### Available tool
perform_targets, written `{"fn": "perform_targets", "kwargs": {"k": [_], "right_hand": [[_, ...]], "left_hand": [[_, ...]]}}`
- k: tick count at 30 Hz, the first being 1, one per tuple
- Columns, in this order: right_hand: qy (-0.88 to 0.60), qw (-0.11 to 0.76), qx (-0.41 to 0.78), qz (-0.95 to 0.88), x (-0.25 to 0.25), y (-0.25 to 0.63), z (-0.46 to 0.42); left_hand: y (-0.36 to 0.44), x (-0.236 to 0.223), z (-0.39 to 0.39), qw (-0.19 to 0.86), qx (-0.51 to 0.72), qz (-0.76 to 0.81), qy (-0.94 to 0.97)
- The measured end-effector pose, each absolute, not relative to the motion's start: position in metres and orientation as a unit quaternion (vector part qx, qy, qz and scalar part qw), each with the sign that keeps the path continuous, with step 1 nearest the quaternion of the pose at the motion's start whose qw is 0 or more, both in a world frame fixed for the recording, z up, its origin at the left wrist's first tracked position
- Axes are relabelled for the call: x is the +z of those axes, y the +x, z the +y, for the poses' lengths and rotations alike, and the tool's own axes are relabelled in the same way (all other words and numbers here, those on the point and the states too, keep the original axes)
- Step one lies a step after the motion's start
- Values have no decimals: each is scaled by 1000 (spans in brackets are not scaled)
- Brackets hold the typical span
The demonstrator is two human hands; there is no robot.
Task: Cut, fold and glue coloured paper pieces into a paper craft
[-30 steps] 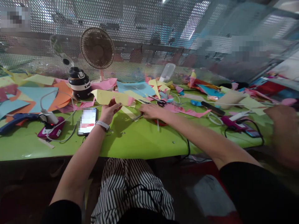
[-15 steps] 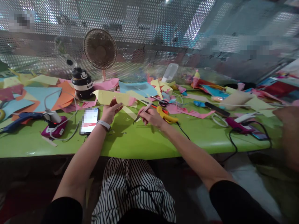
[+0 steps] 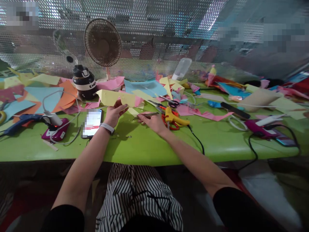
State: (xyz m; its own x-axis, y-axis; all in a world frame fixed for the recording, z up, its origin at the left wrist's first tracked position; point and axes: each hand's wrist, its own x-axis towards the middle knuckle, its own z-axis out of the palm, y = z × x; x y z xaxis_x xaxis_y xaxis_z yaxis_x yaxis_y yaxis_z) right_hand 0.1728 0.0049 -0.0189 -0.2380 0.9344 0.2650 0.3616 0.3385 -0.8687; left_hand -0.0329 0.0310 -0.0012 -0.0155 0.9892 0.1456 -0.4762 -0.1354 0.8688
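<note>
My left hand (image 3: pixel 115 113) is closed on the lower edge of a strip of pale yellow paper (image 3: pixel 108 97), pinched between thumb and fingers and held up off the table. In my right hand (image 3: pixel 153 121) are slim metal tweezers (image 3: pixel 152 114), lying almost level, with their tip pointing left. A narrow pale yellow strip (image 3: pixel 132 111) is near the tweezer tip; whether they touch I cannot tell. Just right of this hand sits a yellow glue gun (image 3: pixel 175 118), on top of red-handled scissors (image 3: pixel 174 128). Dark-handled scissors (image 3: pixel 172 103) lie behind it.
A phone (image 3: pixel 91 124) and a purple power strip (image 3: pixel 63 130) lie left, beside a blue glue gun (image 3: pixel 25 121). Behind stand a black bottle (image 3: pixel 84 88) and a fan (image 3: pixel 103 43). Coloured paper (image 3: pixel 145 87) litters the back. Another purple power strip (image 3: pixel 256 129) with cables is right.
My right hand has shifted slightly left, and the tweezers have swung from a downward slant to nearly level. My left hand stays on the yellow paper. The view has turned a little.
</note>
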Motion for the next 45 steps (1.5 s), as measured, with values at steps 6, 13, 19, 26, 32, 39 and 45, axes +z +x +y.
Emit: {"fn": "perform_targets", "kwargs": {"k": [6, 13, 19, 26, 32, 39, 45], "right_hand": [[-460, 411, 381, -689, -27, 172, 10], [-459, 406, 386, -690, -26, 175, 9], [-457, 416, 383, -686, -30, 177, 11], [-450, 411, 356, -709, -28, 175, 8], [-442, 422, 365, -703, -32, 176, 13], [-442, 413, 358, -711, -28, 175, 11], [-475, 478, 270, -688, -22, 183, 15]], "left_hand": [[-33, -3, 32, 576, 633, 330, 399], [-34, -3, 32, 574, 632, 321, 410], [-31, 1, 28, 572, 629, 336, 405], [-32, -3, 31, 569, 631, 330, 412], [-33, -3, 31, 567, 626, 332, 420], [-31, -5, 31, 570, 619, 345, 417], [-32, -4, 31, 567, 622, 342, 417]]}}
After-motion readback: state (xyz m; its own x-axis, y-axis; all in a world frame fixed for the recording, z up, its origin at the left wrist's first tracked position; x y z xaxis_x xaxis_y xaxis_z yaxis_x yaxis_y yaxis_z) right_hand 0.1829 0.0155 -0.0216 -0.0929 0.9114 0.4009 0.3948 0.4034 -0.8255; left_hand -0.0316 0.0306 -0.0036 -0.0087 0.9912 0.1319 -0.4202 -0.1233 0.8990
